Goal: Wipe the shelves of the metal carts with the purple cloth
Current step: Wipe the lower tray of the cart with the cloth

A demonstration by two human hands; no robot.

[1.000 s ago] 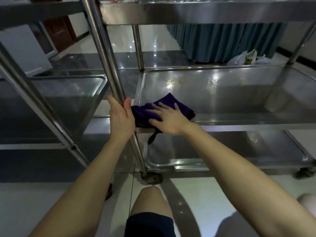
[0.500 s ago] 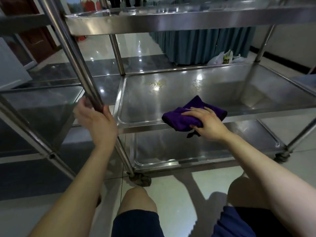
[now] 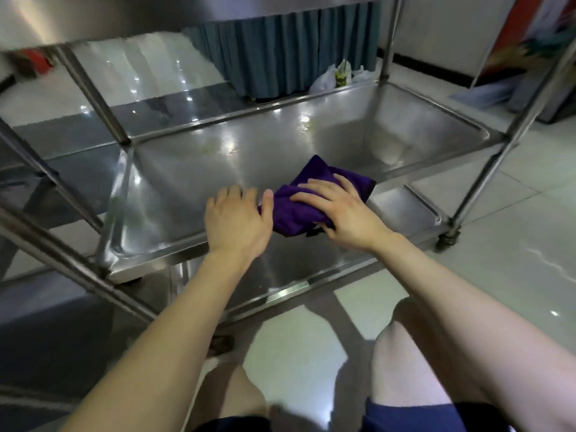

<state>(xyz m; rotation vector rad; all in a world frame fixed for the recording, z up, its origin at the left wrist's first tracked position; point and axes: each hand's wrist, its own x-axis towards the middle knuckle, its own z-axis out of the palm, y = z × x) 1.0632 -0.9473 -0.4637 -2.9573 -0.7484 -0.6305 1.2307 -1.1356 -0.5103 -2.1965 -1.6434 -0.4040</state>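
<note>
Two bare knees show nearest the viewer, and both forearms reach forward onto the middle shelf of the metal cart. Left hand: palm down on bare steel just inside the front rim, fingers loosely bent and gripping nothing, thumb touching the edge of the purple cloth. Right hand: fingers spread and nearly straight, pressing flat on top of the cloth, which lies bunched near the shelf's front edge, right of centre. The cloth looks soft, light and limp. It should fold under a sliding palm, so a broad flat press on its middle, or a gather of its loose far corner, would likely control it best. The steel appears smooth and slick, so the cloth should glide easily. Room: a raised lip runs round the tray and will probably catch the cloth at the corners; open shelf lies to the left and beyond, toward the rear rail. The top shelf hangs close overhead, and the corner uprights bound each sweep — the lower shelf shows beneath, a blue curtain farthest off
</note>
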